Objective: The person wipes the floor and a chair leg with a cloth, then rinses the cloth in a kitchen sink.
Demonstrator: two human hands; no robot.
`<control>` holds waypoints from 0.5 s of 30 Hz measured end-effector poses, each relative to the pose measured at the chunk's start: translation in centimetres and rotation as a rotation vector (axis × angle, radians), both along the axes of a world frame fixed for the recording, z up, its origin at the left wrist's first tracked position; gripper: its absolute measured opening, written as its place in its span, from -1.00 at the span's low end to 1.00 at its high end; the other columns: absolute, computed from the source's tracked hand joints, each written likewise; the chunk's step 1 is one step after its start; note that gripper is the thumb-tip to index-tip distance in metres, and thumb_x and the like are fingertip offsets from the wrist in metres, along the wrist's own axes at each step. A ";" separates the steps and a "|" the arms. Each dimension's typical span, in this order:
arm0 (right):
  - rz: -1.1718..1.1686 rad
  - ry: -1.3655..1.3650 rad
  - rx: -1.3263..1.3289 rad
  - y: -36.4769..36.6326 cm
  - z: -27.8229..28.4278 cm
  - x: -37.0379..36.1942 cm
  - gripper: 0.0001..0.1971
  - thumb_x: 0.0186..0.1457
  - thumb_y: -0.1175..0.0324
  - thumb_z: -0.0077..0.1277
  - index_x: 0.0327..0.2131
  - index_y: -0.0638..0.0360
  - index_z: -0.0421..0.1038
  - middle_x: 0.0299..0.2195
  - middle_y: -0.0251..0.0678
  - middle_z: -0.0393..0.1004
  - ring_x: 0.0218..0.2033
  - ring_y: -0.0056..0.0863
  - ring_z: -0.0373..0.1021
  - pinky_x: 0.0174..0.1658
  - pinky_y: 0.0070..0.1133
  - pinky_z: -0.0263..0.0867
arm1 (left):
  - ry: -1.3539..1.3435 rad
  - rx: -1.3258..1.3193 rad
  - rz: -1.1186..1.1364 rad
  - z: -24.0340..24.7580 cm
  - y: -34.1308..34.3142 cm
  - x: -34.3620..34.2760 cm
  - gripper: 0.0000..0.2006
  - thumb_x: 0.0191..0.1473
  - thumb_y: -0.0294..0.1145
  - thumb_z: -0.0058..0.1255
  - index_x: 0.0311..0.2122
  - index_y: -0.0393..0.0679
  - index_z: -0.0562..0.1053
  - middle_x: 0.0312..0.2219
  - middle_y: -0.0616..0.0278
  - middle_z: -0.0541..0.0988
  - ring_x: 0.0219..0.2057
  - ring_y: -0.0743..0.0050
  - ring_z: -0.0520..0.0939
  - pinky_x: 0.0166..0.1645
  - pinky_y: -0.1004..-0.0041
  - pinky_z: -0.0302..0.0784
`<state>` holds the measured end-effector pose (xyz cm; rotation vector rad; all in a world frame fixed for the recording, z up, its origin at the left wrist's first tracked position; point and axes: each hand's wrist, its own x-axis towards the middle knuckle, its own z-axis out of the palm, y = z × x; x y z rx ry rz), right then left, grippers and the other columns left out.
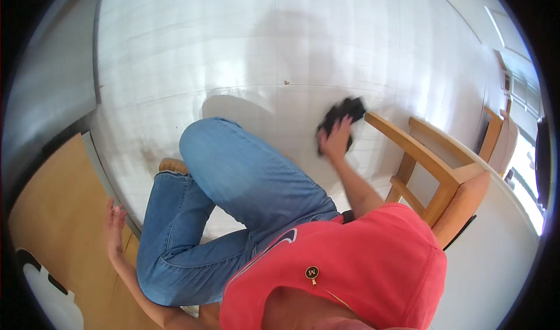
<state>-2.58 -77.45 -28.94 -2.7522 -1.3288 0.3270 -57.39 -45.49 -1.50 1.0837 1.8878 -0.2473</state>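
A crumpled black cloth [349,107] lies on the pale tiled floor [192,50] ahead and to the right of my knee. My right hand [335,140] presses down on it, the fingers laid over its near part; hand and cloth are slightly blurred. Out to the left, my left hand [115,228] is raised beside a light wooden panel [55,196]. Its fingers are stretched out and it holds nothing. Whether it touches the panel, I cannot tell.
I crouch low, my blue jeans [245,172] filling the middle. Close on the right of the cloth stands a wooden chair frame [434,163]. A small brownish bit [286,83] lies on the floor ahead. Grey metal siding [58,67] borders the floor at left.
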 end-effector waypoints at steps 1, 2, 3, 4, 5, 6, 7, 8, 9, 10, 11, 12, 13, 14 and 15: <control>0.076 0.137 -0.089 -1.5 1.2 -3.2 -0.25 -0.10 0.06 0.02 0.12 0.29 0.08 0.17 0.17 -0.07 0.20 0.16 -0.18 0.22 -0.08 -0.28 | -0.040 -0.004 0.024 -0.1 -1.0 -0.4 -0.33 0.12 0.11 -0.21 0.24 -0.03 0.02 0.08 0.00 0.26 0.07 0.23 0.33 0.18 0.30 0.13; 0.192 0.209 -0.161 -2.5 1.9 -4.5 -0.23 -0.13 0.10 0.05 0.15 0.20 0.05 0.18 0.15 -0.08 0.21 0.15 -0.18 0.22 -0.08 -0.29 | -0.079 -0.003 0.047 0.0 -1.6 -0.8 -0.33 0.12 0.11 -0.22 0.24 -0.02 0.02 0.08 0.04 0.27 0.06 0.25 0.34 0.17 0.30 0.13; 0.307 0.281 -0.230 -2.5 1.9 -5.2 -0.20 -0.17 0.14 0.09 0.17 0.11 0.02 0.18 0.12 -0.08 0.21 0.13 -0.18 0.22 -0.08 -0.30 | -0.065 0.012 0.065 0.0 -1.8 -0.7 -0.33 0.12 0.11 -0.22 0.24 -0.02 0.02 0.08 0.04 0.27 0.06 0.25 0.34 0.17 0.30 0.13; 0.344 0.261 -0.211 -2.2 0.8 -3.9 -0.16 -0.20 0.19 0.13 0.20 -0.04 -0.03 0.18 0.08 -0.07 0.21 0.11 -0.18 0.23 -0.10 -0.29 | -0.076 -0.009 0.075 0.1 -1.9 -0.2 -0.33 0.12 0.11 -0.22 0.24 -0.01 0.01 0.08 0.04 0.27 0.06 0.25 0.34 0.17 0.29 0.13; 0.327 0.284 -0.266 0.0 0.9 -2.8 -0.19 -0.19 0.21 0.11 0.19 0.04 -0.01 0.17 0.09 -0.04 0.21 0.09 -0.16 0.23 -0.10 -0.29 | -0.079 -0.031 0.092 0.4 -2.4 -0.1 -0.34 0.12 0.10 -0.22 0.24 0.00 0.01 0.08 0.04 0.27 0.06 0.26 0.34 0.17 0.29 0.13; 0.231 0.193 -0.100 2.8 0.5 -2.3 -0.23 -0.18 0.24 0.10 0.16 0.09 0.03 0.15 0.08 -0.01 0.21 0.06 -0.14 0.23 -0.12 -0.28 | -0.085 -0.029 0.115 0.7 -2.6 0.2 -0.34 0.12 0.08 -0.19 0.23 -0.04 0.03 0.09 0.00 0.25 0.07 0.27 0.34 0.16 0.33 0.17; 0.128 0.100 0.060 5.5 -0.2 -1.6 -0.27 -0.16 0.27 0.08 0.14 0.15 0.07 0.14 0.08 0.02 0.21 0.04 -0.12 0.23 -0.13 -0.26 | -0.075 -0.023 0.131 0.9 -3.2 -0.2 -0.34 0.12 0.08 -0.19 0.23 -0.04 0.03 0.09 0.00 0.25 0.07 0.27 0.34 0.16 0.33 0.17; 0.070 0.078 0.113 9.1 -0.1 -1.9 -0.32 -0.14 0.28 0.06 0.11 0.19 0.11 0.13 0.06 0.06 0.20 0.02 -0.10 0.23 -0.16 -0.24 | -0.075 0.002 0.158 1.1 -4.2 -0.8 -0.32 0.11 0.09 -0.18 0.23 -0.03 0.03 0.09 0.00 0.26 0.06 0.27 0.34 0.14 0.34 0.19; 0.002 0.046 0.164 12.4 0.1 -3.3 -0.37 -0.12 0.29 0.03 0.08 0.24 0.15 0.11 0.05 0.10 0.20 0.00 -0.08 0.22 -0.19 -0.21 | -0.083 0.024 0.176 1.0 -5.0 -1.2 -0.31 0.10 0.10 -0.17 0.24 -0.03 0.03 0.09 0.01 0.26 0.06 0.28 0.34 0.13 0.34 0.20; 0.099 0.029 0.129 14.5 0.2 -5.2 -0.41 -0.09 0.30 0.01 0.06 0.25 0.17 0.10 0.02 0.14 0.18 -0.03 -0.03 0.21 -0.22 -0.16 | -0.084 0.017 0.180 1.2 -5.8 -1.2 -0.31 0.10 0.10 -0.17 0.24 -0.03 0.03 0.09 0.01 0.26 0.06 0.28 0.34 0.13 0.34 0.20; 0.190 0.006 0.099 16.5 0.1 -7.2 -0.45 -0.06 0.30 -0.02 0.04 0.26 0.19 0.09 0.00 0.17 0.17 -0.06 0.01 0.20 -0.25 -0.11 | -0.083 0.027 0.195 1.2 -6.3 -0.7 -0.30 0.09 0.12 -0.16 0.24 -0.04 0.02 0.09 0.01 0.26 0.06 0.28 0.34 0.14 0.35 0.19; 0.367 0.118 0.130 18.3 -0.3 -8.9 -0.49 -0.06 0.33 -0.04 0.03 0.24 0.21 0.08 -0.02 0.18 0.13 -0.09 0.06 0.17 -0.28 -0.05 | -0.084 0.041 0.207 1.2 -6.4 -0.1 -0.28 0.08 0.13 -0.16 0.24 -0.05 0.02 0.09 0.01 0.27 0.07 0.29 0.33 0.14 0.35 0.18; 0.546 0.234 0.159 19.3 -0.2 -10.5 -0.52 -0.05 0.36 -0.07 0.01 0.22 0.23 0.07 -0.04 0.20 0.10 -0.12 0.12 0.14 -0.31 0.00 | -0.090 0.043 0.205 1.4 -6.5 0.4 -0.28 0.08 0.13 -0.16 0.24 -0.05 0.02 0.09 0.01 0.27 0.07 0.29 0.33 0.14 0.35 0.18; 0.613 0.248 0.268 19.9 0.1 -12.3 -0.54 -0.08 0.40 -0.08 -0.02 0.16 0.26 0.04 -0.09 0.24 0.06 -0.15 0.17 0.10 -0.33 0.06 | -0.103 -0.008 0.171 1.5 -6.4 0.9 -0.29 0.09 0.11 -0.16 0.23 -0.07 0.02 0.09 0.01 0.27 0.07 0.28 0.33 0.15 0.36 0.16; 0.683 0.263 0.386 20.6 0.5 -13.2 -0.56 -0.10 0.43 -0.08 -0.04 0.11 0.30 0.00 -0.13 0.28 0.01 -0.18 0.21 0.05 -0.35 0.12 | -0.112 -0.051 0.140 1.9 -6.2 1.5 -0.30 0.10 0.09 -0.16 0.23 -0.09 0.03 0.09 0.00 0.26 0.08 0.28 0.33 0.16 0.36 0.14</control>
